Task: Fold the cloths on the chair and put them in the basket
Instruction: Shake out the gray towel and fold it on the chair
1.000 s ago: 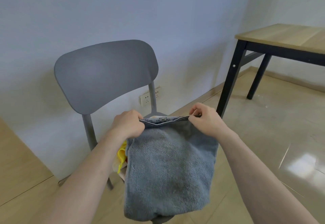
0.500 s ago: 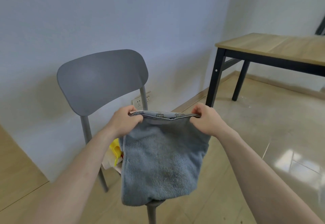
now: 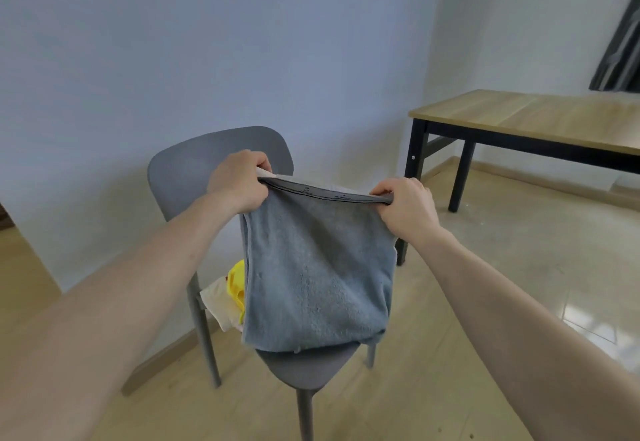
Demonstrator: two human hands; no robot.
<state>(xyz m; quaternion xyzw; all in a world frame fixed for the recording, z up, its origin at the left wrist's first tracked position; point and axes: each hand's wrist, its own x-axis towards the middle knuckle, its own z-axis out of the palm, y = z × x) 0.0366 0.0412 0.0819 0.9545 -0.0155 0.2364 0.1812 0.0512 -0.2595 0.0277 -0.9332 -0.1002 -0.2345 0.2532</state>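
Both hands pinch the top corners of the blue-grey towel [image 3: 317, 278], left hand [image 3: 237, 181] and right hand [image 3: 405, 206] with fingers curled tight on the dark trim edge, so it hangs flat and doubled above the grey chair [image 3: 214, 149], I'd guess to line up the fold. A yellow cloth [image 3: 236, 281] and a cream cloth [image 3: 218, 305] wait on the seat behind it. No basket in view

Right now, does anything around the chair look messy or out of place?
Only slightly: a cream cloth and something yellow lie bunched at the chair seat's left edge, the cream one spilling over it. The grey towel hangs straight from both hands.
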